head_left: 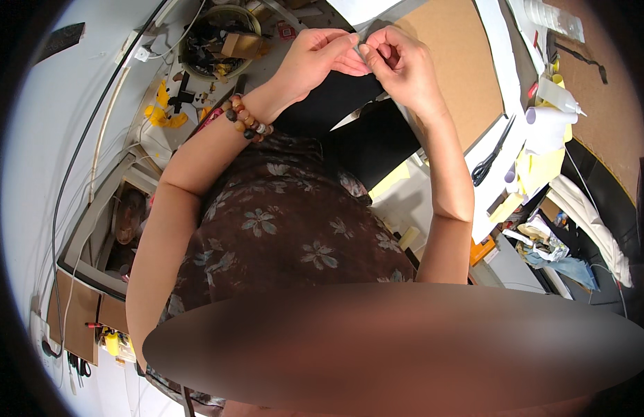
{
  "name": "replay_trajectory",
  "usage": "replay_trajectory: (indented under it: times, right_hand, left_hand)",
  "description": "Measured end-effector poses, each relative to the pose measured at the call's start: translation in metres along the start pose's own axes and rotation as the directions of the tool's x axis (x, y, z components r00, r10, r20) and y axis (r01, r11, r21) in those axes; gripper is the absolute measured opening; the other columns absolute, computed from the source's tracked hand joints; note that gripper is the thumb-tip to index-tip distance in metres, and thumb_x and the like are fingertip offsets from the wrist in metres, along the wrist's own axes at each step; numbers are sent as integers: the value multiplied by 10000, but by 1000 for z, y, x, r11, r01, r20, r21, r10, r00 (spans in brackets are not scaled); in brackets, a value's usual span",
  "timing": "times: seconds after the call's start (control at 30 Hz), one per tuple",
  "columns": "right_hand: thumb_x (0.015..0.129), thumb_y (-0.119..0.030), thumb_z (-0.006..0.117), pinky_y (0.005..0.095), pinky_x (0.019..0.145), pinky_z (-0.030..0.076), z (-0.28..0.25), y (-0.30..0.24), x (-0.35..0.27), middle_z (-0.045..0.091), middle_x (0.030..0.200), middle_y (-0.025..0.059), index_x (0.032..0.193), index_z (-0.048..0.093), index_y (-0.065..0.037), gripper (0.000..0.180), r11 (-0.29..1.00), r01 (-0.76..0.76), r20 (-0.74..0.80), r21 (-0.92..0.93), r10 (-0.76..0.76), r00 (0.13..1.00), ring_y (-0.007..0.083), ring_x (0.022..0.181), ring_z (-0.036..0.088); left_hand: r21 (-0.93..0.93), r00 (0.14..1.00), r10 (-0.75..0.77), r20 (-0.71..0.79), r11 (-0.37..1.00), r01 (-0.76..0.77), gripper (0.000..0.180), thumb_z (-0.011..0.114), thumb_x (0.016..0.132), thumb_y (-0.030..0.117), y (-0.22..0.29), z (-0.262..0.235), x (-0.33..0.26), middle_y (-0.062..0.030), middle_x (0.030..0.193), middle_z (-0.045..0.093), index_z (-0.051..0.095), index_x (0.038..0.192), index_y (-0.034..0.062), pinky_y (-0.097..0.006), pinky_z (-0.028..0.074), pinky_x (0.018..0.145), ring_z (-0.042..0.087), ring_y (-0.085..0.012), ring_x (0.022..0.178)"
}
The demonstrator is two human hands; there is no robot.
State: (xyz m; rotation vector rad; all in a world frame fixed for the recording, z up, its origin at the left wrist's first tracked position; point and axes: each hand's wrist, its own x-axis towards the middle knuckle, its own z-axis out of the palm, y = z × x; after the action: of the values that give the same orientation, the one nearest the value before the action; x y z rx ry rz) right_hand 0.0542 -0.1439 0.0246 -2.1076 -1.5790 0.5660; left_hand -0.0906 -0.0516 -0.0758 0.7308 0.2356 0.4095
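Note:
My left hand point(320, 61) and my right hand point(406, 69) meet at the top middle. Thumbs and fingers of both pinch a small, thin grey piece point(362, 50) between them; its exact kind is too small to make out. A beaded bracelet point(245, 121) circles my left wrist. Behind my right hand lies a large brown board point(457, 48) on a white surface. Black material point(339, 97) shows below my hands; what it belongs to is unclear.
Black-handled scissors point(490, 158) lie right of the board, near a white squeeze bottle point(559, 96) and rolled paper point(548, 124). At the upper left stands a round bin point(254, 24) full of scraps. Yellow scraps point(165, 111) lie below it. A black cable point(70, 156) runs along the left wall.

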Motion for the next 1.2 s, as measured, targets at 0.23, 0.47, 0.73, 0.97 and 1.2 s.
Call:
replay_trajectory:
  times: [0.23, 0.47, 0.73, 0.97, 1.2]
  right_hand:
    - [917, -65, 738, 213, 534, 394, 4, 11, 1, 533, 684, -50, 873, 645, -28, 109, 999, 4, 15, 36, -4, 1000, 29, 616, 454]
    - [976, -105, 695, 205, 586, 527, -7, 20, -1, 627, 765, -34, 962, 658, -28, 86, 865, -215, 111, 454, 185, 976, 33, 679, 589]
    - [955, -90, 708, 213, 597, 493, -5, 11, -22, 662, 822, -24, 1017, 688, -24, 92, 855, -242, -32, 458, 288, 957, 29, 689, 581]
    - [899, 14, 713, 202, 609, 446, -2, 6, -27, 617, 822, -36, 967, 697, 1, 71, 985, -66, -115, 161, 85, 990, 37, 701, 527]
    - [874, 2, 733, 210, 603, 449, -1, -3, -26, 622, 821, -28, 945, 695, -6, 81, 989, -89, -82, 118, 99, 992, 42, 681, 531]
  left_hand:
    - [0, 1000, -18, -26, 1000, 18, 292, 539, 1060, 197, -4, -1, -2, -187, 938, 741, 664, 1047, -67, -356, 624, 844, 757, -270, 893]
    - [-5, 999, -35, 36, 999, 35, 268, 554, 1049, 185, -2, 0, 2, -192, 976, 747, 660, 1101, -55, -356, 625, 849, 758, -277, 923]
    - [92, 1000, 1, 23, 996, -3, 214, 618, 1016, 134, -6, 6, 7, -142, 959, 734, 657, 1094, -62, -315, 625, 860, 752, -216, 924]
    - [119, 999, 31, -10, 993, -30, 185, 617, 1015, 121, -8, 11, 6, -120, 940, 728, 668, 1035, -55, -309, 629, 839, 744, -183, 871]
    - [81, 1000, 11, -6, 997, -10, 197, 641, 1001, 111, -9, 6, 5, -116, 984, 730, 650, 1047, -80, -253, 611, 830, 752, -182, 898]
